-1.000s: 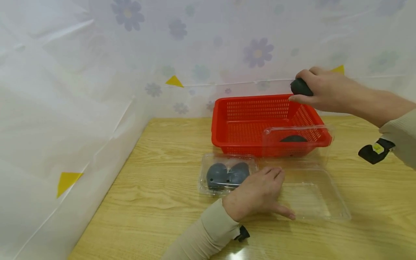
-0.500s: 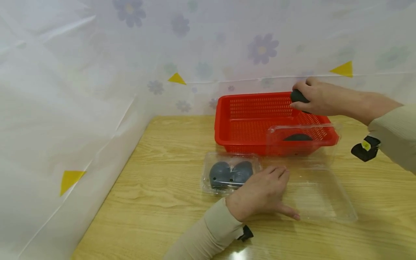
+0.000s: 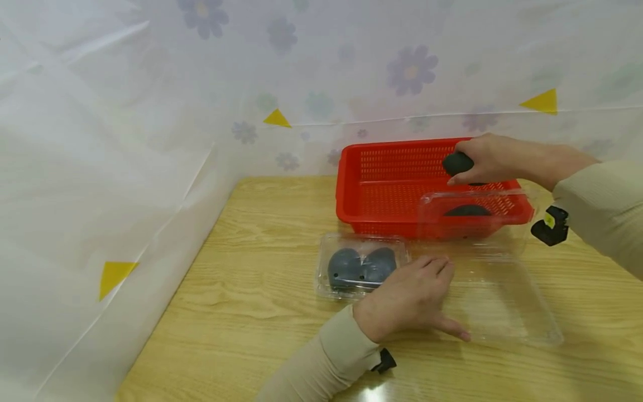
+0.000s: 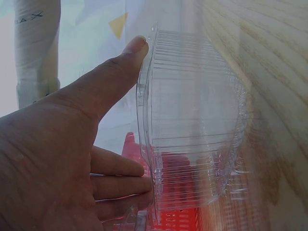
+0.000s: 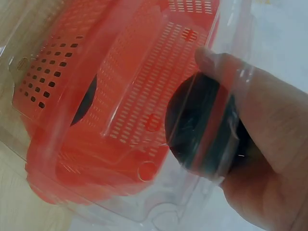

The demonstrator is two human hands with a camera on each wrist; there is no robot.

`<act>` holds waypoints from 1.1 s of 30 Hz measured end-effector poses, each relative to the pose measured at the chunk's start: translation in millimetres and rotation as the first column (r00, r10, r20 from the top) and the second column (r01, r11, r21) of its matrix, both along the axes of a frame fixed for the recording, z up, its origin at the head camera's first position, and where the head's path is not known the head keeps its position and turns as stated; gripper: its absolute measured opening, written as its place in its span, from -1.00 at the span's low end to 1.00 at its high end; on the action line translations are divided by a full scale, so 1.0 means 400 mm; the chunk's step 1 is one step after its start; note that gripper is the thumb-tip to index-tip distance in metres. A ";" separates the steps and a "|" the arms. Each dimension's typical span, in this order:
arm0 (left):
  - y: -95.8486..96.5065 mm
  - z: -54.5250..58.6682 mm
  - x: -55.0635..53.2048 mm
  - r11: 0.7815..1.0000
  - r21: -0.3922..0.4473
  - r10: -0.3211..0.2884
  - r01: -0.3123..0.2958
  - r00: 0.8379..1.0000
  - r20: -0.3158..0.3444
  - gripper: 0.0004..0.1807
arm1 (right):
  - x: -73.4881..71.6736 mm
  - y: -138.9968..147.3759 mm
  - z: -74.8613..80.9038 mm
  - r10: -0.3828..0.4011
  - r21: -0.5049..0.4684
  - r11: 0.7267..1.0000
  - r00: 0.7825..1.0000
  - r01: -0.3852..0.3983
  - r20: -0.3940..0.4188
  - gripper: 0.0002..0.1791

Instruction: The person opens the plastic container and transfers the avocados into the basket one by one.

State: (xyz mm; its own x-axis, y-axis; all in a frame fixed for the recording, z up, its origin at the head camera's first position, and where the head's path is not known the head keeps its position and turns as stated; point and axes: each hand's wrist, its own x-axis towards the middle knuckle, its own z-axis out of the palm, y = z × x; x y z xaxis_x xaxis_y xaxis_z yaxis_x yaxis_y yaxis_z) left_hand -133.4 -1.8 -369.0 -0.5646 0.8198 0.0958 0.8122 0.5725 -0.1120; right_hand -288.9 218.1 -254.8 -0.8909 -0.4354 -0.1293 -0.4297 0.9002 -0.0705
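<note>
My right hand (image 3: 484,159) grips a dark green avocado (image 3: 457,163) over the right part of the red basket (image 3: 346,184). A second dark patch shows below its thumb. Another avocado (image 3: 468,210) lies in the basket, seen through the raised clear lid (image 3: 427,218) of an open plastic clamshell. My left hand (image 3: 412,296) rests at the left side of the clamshell's base (image 3: 502,301). In the left wrist view, its thumb and straight fingers touch the rim (image 4: 143,96). The right wrist view shows the held avocado (image 5: 192,120) through the lid.
A closed clear box (image 3: 321,279) with two dark avocados (image 3: 379,265) stands just left of my left hand. The basket stands at the back of the wooden table (image 3: 241,268), near a white flowered curtain (image 3: 321,67). Another white sheet (image 3: 100,167) hangs along the left.
My right hand has come down with the avocado, from above the basket's back rim to lower over its inside. My left hand stays at the clamshell; the head view shifts slightly.
</note>
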 end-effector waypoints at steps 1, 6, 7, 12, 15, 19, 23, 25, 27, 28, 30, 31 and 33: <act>0.000 0.000 0.001 1.000 0.001 -0.002 0.002 1.000 -0.006 0.07 | -0.002 -0.001 -0.002 -0.002 0.004 1.000 1.000 0.002 0.005 -0.37; 0.000 0.003 0.003 1.000 -0.005 -0.006 0.006 1.000 -0.022 0.08 | -0.014 -0.002 -0.014 0.002 0.012 1.000 1.000 -0.002 0.027 -0.34; 0.001 0.004 0.004 1.000 -0.009 -0.002 0.002 1.000 -0.020 0.08 | -0.016 -0.001 -0.017 0.007 0.011 1.000 0.999 -0.007 0.035 -0.35; 0.007 0.008 0.007 0.999 -0.029 0.020 -0.020 1.000 0.002 0.09 | -0.029 0.002 -0.042 0.041 -0.010 0.999 0.996 -0.041 0.083 -0.44; 0.010 0.010 0.010 0.998 -0.046 0.032 -0.031 0.999 0.014 0.12 | -0.033 0.000 -0.062 0.061 -0.030 0.998 0.993 -0.058 0.105 -0.50; 0.014 0.011 0.016 0.998 -0.055 0.030 -0.030 0.999 0.011 0.15 | -0.029 0.002 -0.088 0.089 -0.036 0.996 0.993 -0.086 0.083 -0.54; 0.016 0.010 0.022 0.999 -0.039 0.013 -0.014 1.000 -0.020 0.14 | -0.023 0.003 -0.102 0.096 -0.033 0.995 0.992 -0.093 0.077 -0.62; 0.016 0.010 0.024 1.000 -0.025 -0.004 0.002 0.999 -0.042 0.11 | -0.021 0.005 -0.105 0.094 -0.037 0.995 0.992 -0.091 0.080 -0.64; 0.016 0.010 0.024 1.000 -0.013 -0.014 0.014 0.999 -0.051 0.09 | -0.020 0.008 -0.106 0.095 -0.043 0.995 0.992 -0.092 0.086 -0.63; 0.015 0.010 0.024 1.000 -0.009 -0.019 0.019 0.998 -0.054 0.07 | -0.020 0.009 -0.106 0.096 -0.047 0.995 0.991 -0.092 0.090 -0.62; 0.015 0.010 0.025 1.000 -0.009 -0.022 0.022 0.998 -0.054 0.06 | -0.020 0.011 -0.108 0.088 -0.058 0.995 0.990 -0.082 0.111 -0.57; 0.015 0.010 0.025 1.000 -0.010 -0.020 0.020 0.999 -0.050 0.07 | -0.020 0.012 -0.110 0.087 -0.060 0.995 0.989 -0.080 0.120 -0.55; 0.016 0.010 0.025 1.000 -0.017 -0.018 0.018 0.999 -0.048 0.08 | -0.020 0.014 -0.113 0.071 -0.063 0.996 0.988 -0.063 0.140 -0.53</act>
State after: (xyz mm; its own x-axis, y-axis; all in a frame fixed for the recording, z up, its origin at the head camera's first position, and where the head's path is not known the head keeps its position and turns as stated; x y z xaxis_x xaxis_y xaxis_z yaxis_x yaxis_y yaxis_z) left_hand -123.3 4.5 -364.9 -0.5448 0.8315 0.1085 0.8159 0.5556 -0.1602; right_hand -296.8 223.6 -300.1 -0.8338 -0.5042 -0.2248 -0.4712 0.8621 -0.1863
